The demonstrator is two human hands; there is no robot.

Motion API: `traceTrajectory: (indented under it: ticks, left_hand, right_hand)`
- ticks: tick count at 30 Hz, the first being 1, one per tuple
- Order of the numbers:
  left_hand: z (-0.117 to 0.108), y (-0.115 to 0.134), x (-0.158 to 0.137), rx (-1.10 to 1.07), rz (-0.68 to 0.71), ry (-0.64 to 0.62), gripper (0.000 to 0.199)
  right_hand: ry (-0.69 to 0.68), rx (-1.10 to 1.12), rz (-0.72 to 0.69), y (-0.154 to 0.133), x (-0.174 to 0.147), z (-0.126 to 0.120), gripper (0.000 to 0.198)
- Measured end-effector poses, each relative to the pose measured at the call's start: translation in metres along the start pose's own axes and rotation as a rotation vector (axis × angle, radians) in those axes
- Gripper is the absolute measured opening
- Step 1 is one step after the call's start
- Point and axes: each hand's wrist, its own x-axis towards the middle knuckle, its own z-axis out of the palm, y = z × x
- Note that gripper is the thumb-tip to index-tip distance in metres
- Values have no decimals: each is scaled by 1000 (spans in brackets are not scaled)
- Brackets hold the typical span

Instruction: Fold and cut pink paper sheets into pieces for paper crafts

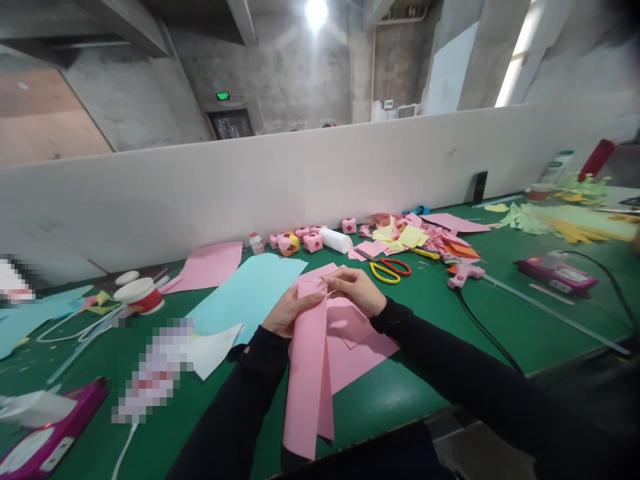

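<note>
Right between the two hands, a bent-over pink sheet point(306, 380) hangs lengthwise towards the near edge of the green table point(430, 293). The left hand point(290, 310) grips its upper left side, thumb on top; the right hand point(357, 290) pinches its upper right corner — fingertips close together. More pink paper point(367, 357) lies on the table beneath the right hand. Just left, a turquoise sheet point(255, 287) lies flat, a white piece of paper point(215, 350) by its lower edge. Beyond the right hand are scissors point(376, 261) with red and yellow handles, then a pink glue gun point(465, 272). Farther back — along the white partition point(300, 193) — sit small pink paper shapes point(313, 242), a white roll point(336, 241) and a heap of paper scraps point(400, 235).
</note>
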Motion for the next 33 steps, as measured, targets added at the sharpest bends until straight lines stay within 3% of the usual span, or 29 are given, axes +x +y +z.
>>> traceTrajectory:
  ticks: [4,17,33]
  left_hand:
    - [2,1,0,1,8,2,63]
    - [4,5,-3,24,-10,16,50]
    - [0,5,-2,60,-32,-38,55]
  right_hand:
    - [5,-3,-12,0,0,0,24]
    - [0,-11,-16,2,0,-1,22]
    - [-26,13,-1,1,0,-1,20]
